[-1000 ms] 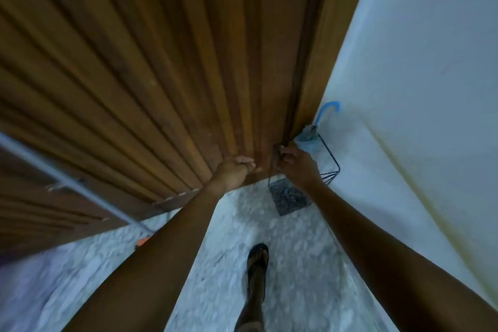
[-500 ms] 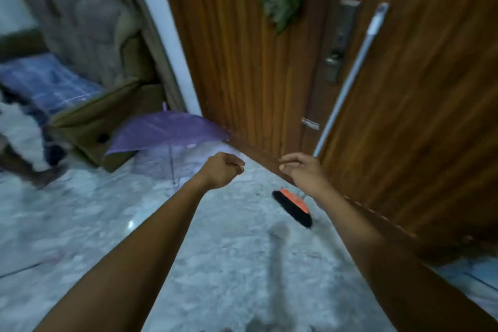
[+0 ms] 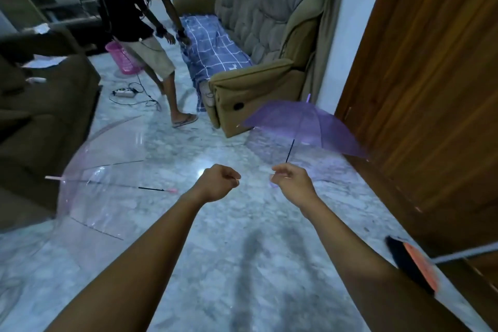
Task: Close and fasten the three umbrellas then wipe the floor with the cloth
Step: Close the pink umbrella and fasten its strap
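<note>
Two umbrellas stand open on the marble floor. The purple umbrella [image 3: 318, 127] rests between the sofa and the wooden door, and its dark shaft runs down to just above my right hand [image 3: 289, 179]. The clear pink-tinted umbrella [image 3: 107, 164] lies on its side at the left, its shaft pointing toward my left hand [image 3: 218, 183]. Both hands are held out in front of me as loose fists with nothing visibly in them. The purple umbrella's handle is hidden behind my right hand. No third umbrella shows.
A wooden door [image 3: 431, 89] fills the right, with a broom [image 3: 412, 264] leaning low against it. A tan sofa [image 3: 269, 35] carries a blue checked sheet. Another person [image 3: 134, 8] walks at the back near a pink basket [image 3: 122, 58] and a power strip [image 3: 124, 93]. A dark couch [image 3: 40, 116] is left.
My view has swung left from the corner rack and door into the room. Both umbrellas have come into sight. My hands stay in fists ahead of me.
</note>
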{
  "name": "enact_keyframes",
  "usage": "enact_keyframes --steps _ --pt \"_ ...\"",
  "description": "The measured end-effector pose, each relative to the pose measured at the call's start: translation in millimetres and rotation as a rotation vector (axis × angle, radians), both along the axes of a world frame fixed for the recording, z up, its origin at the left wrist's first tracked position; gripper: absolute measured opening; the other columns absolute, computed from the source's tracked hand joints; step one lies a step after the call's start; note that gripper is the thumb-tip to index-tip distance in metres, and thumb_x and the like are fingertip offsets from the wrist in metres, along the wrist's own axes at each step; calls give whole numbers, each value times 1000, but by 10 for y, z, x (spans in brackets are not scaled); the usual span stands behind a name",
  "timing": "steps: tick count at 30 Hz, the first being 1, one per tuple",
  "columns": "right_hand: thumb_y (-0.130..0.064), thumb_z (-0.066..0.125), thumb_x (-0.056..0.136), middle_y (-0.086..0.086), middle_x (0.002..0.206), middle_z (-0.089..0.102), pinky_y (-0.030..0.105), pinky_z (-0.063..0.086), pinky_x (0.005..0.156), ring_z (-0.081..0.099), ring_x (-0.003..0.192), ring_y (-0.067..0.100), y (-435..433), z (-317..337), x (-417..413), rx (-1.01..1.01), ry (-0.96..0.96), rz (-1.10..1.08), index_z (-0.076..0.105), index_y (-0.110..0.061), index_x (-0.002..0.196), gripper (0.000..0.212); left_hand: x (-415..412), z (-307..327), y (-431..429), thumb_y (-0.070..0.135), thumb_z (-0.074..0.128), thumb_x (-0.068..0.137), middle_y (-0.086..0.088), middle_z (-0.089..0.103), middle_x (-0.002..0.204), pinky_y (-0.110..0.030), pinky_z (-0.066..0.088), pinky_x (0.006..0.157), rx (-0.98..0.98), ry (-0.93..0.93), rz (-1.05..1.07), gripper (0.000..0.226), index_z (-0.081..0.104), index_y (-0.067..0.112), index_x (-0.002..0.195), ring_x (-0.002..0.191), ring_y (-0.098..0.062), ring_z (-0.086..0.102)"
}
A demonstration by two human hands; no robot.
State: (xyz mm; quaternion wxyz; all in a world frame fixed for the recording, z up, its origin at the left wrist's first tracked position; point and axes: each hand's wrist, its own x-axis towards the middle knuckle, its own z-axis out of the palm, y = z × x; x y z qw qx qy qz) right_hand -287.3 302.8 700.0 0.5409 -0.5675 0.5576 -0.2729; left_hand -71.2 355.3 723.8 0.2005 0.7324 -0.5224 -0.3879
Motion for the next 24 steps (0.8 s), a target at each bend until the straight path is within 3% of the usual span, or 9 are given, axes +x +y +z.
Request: enact_keyframes --steps 6,10,13,16,19,22,24 --pt "-25 74 88 2 120 66 23 49 73 64 108 17 -772 -450 354 109 32 -100 71 -23 111 23 323 -342 -911 19 63 97 -2 70 123 -13 44 76 41 83 -25 25 73 14 119 106 -12 62" --pt "-20 75 86 5 112 70 31 51 86 65 102 20 -1536 -790 513 123 85 -55 72 -20 106 20 366 -673 -1620 20 63 96 -3 70 123 -18 45 81 75 135 26 22 74 15 115 108 -15 64" --pt "-18 73 85 3 104 71 31 50 81 65 93 19 -2090 -916 694 174 160 19 70 -24 99 15 467 -798 -2078 18 63 96 -1 70 120 -11 43 74 120 182 120 23 74 12 115 107 -12 62" --pt "-16 71 86 2 98 70 26 46 68 63 81 17 -2515 -1037 967 223 190 89 70 -24 98 15 645 -859 -2424 17 64 96 -1 70 121 -9 43 77 133 215 197 21 75 10 112 108 -10 61" --pt "-17 70 88 1 100 69 25 44 68 62 83 17 -2835 -1210 1345 259 232 232 69 -23 102 15 968 -1000 -2583 18 63 96 1 72 116 -3 43 72 153 248 357 20 76 12 110 107 -10 62" --pt "-16 71 88 2 97 68 28 45 73 62 84 16 -2974 -1295 1843 225 254 363 68 -23 98 13 1359 -1102 -2520 21 65 95 0 71 122 -17 45 92 133 278 541 22 76 13 112 116 -13 62" --pt "-17 71 89 1 98 68 27 44 75 62 86 14 -2987 -1347 2243 216 256 441 68 -24 101 13 1683 -1149 -2403 22 64 96 -2 71 123 -22 43 95 136 307 665 24 75 13 116 117 -16 62"
